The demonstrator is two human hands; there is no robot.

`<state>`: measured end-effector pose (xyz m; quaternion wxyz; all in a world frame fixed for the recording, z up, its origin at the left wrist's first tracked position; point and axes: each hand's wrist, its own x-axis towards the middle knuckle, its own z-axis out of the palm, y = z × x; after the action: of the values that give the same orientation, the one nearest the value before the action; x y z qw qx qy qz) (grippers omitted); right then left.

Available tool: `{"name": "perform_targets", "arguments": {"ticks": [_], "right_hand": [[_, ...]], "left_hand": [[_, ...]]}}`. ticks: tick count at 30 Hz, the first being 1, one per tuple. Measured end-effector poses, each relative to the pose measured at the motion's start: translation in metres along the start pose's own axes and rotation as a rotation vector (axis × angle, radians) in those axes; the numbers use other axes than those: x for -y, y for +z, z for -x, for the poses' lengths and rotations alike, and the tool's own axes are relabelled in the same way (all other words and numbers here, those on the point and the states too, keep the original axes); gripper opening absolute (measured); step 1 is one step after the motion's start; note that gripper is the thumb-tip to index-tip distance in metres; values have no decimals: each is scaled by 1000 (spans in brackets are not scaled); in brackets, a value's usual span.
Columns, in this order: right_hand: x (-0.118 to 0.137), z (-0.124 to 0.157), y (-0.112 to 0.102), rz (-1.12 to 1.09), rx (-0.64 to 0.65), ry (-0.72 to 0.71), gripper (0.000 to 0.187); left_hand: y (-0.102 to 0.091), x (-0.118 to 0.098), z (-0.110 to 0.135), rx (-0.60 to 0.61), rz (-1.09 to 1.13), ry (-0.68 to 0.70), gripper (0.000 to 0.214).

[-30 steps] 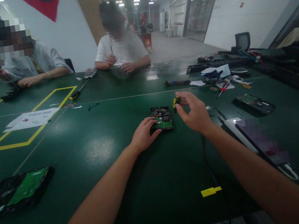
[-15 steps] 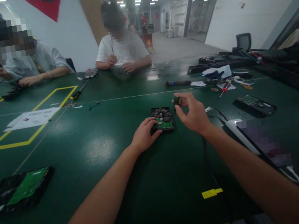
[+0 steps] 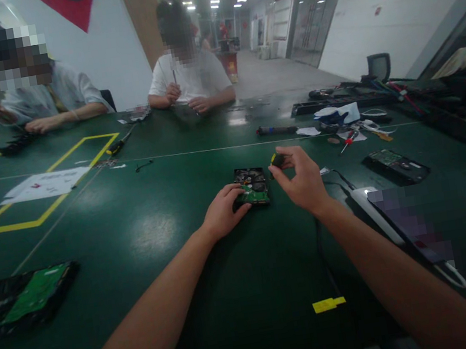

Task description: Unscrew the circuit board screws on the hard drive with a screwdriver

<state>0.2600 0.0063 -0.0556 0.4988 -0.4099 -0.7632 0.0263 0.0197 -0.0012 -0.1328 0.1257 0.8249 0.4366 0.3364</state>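
A hard drive (image 3: pixel 249 177) lies flat on the green table, its near part covered by a green circuit board (image 3: pixel 257 195). My left hand (image 3: pixel 225 210) grips it from the left, fingers over the board and thumb along the near edge. Just right of the drive, my right hand (image 3: pixel 301 178) is closed around the black and yellow handle of a screwdriver (image 3: pixel 276 159), held above the table. Its shaft and tip cannot be made out.
More hard drives lie at left (image 3: pixel 34 297) and right (image 3: pixel 398 166). A phone (image 3: pixel 409 228) with a white cable sits beside my right forearm. Another screwdriver (image 3: pixel 118 144) and a paper sheet (image 3: pixel 45 185) are further off. Two people (image 3: pixel 190 80) work across the table.
My right hand has turned the screwdriver handle slightly, so its yellow part faces another way. My left hand stays on the hard drive. The whole view has shifted a little.
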Motion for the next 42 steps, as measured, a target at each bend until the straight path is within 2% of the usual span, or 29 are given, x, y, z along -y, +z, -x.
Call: {"name": "perform_targets", "arguments": {"ticks": [5, 12, 16, 24, 37, 42], "right_hand": [[5, -3, -2, 0, 29, -60, 41], [-2, -4, 3, 18, -32, -37, 37], [-3, -2, 1, -29, -5, -25, 39], [1, -2, 1, 28, -15, -44, 39], [0, 1, 3, -16, 92, 2, 50], [-3, 3, 5, 6, 49, 10, 51]], "left_hand": [[0, 0, 1, -3, -7, -4, 38], [-1, 0, 1, 1, -3, 0, 37], [0, 1, 0, 3, -10, -3, 38], [0, 2, 0, 5, -11, -3, 39], [0, 1, 0, 6, -9, -9, 38], [1, 1, 1, 12, -11, -18, 38]]}}
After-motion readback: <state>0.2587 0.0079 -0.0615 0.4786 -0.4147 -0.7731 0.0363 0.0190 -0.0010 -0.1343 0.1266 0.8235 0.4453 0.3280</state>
